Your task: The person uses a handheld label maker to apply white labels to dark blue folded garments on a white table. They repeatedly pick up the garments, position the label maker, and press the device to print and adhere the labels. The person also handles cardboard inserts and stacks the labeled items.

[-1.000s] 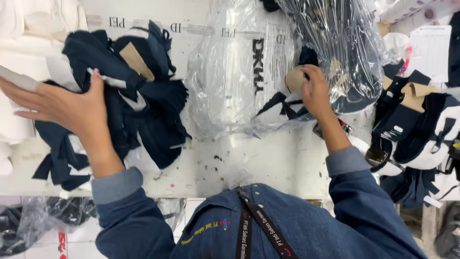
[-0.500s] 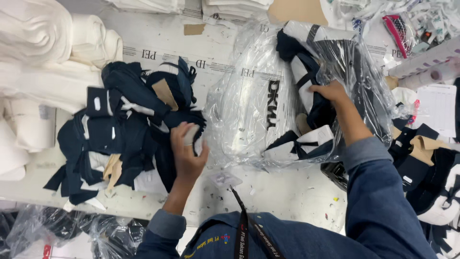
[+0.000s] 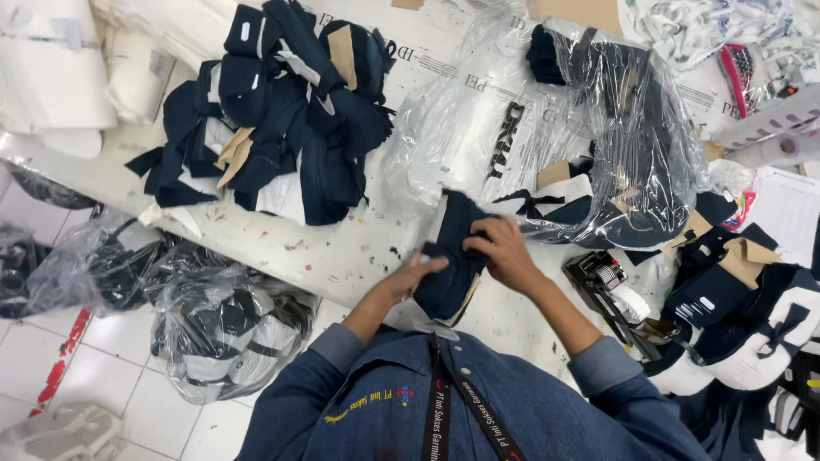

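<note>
Both hands, left hand [image 3: 416, 271] and right hand [image 3: 500, 250], closed on one navy cloth piece [image 3: 451, 256] above the table edge [image 3: 342, 256]. Sorted navy pile [image 3: 286, 111] sits well apart at left; clear plastic bag [image 3: 615, 145] still holds more pieces, so the work looks unfinished.

Garment workshop — paint-flecked worktable [image 3: 342, 256], navy fabric pieces [image 3: 290, 111] heaped, plastic bags [image 3: 512, 145]

both hands grip one dark navy fabric piece [image 3: 451, 256] at the near edge of the worktable [image 3: 342, 256]: the left hand [image 3: 416, 275] at its lower left side, the right hand [image 3: 500, 249] on its upper right. a heap of navy pieces [image 3: 282, 111] lies to the left, a clear plastic bag [image 3: 581, 145] of dark garments just beyond, a black tagging gun [image 3: 602, 286] at the right.
</note>
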